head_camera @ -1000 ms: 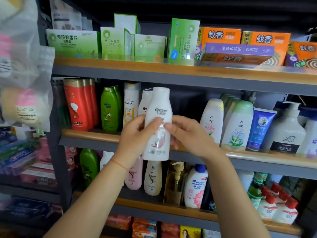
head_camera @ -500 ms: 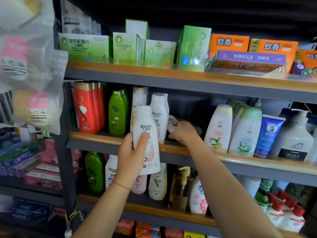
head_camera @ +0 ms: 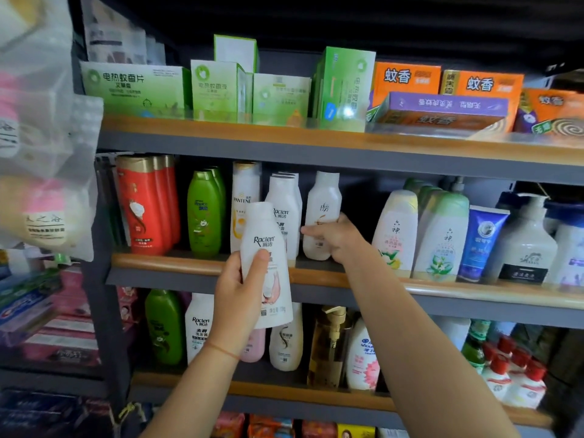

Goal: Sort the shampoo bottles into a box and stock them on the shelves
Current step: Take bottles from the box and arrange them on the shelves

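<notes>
My left hand [head_camera: 241, 289] grips a white Raclen shampoo bottle [head_camera: 264, 257] upright in front of the middle shelf [head_camera: 202, 263]. My right hand [head_camera: 339, 238] reaches onto that shelf and holds another white bottle [head_camera: 322, 207], which stands upright just right of a row of white Raclen bottles [head_camera: 286, 213]. Red bottles [head_camera: 143, 203], green bottles [head_camera: 205, 210] and a Pantene bottle [head_camera: 243, 191] stand to the left on the same shelf.
White-and-green bottles [head_camera: 439, 235], a blue tube [head_camera: 482, 238] and a pump bottle [head_camera: 524, 245] fill the shelf's right side. Green and orange boxes [head_camera: 407, 79] sit on the top shelf. More bottles [head_camera: 286, 343] line the lower shelf. Plastic-wrapped goods [head_camera: 44, 172] hang at left.
The right hand let go of the Raclen bottle, reached onto the middle shelf and stood a fallen white bottle upright. The left hand lowered the Raclen bottle slightly.
</notes>
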